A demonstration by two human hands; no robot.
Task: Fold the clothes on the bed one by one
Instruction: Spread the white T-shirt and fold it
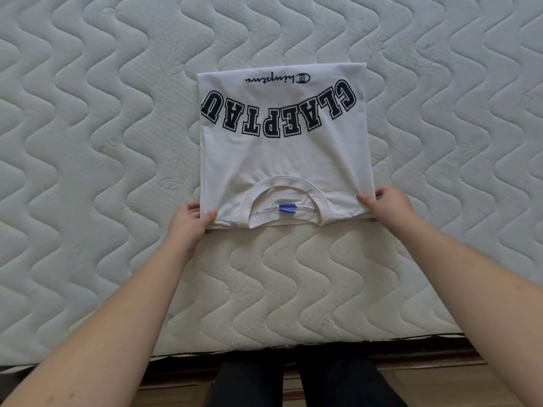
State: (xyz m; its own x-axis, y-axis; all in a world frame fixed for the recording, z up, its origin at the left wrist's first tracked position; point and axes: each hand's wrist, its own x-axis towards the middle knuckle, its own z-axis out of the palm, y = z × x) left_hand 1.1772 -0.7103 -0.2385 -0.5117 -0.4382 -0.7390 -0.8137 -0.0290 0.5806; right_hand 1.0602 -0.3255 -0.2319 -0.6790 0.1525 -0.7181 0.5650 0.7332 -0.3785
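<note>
Item: one white T-shirt [282, 154] with dark block lettering, lying flat on the bed [88, 142], midway between its left and right edges and a little in from the near edge. The sleeves were not visible, and I judged them tucked under, since the shirt lay as a neat rectangle with the collar toward me and the print upside down from where I stood.

Holds: my left hand [191, 220] pinched the near left corner, thumb on top and fingers beneath. My right hand [385, 202] pinched the near right corner the same way.

Progress, as I judged it: the side folds were done and this garment was close to finished. What remained was either a last fold away from me or setting it aside.

Other clothes: none in view, so I could not tell how many were left.
</note>
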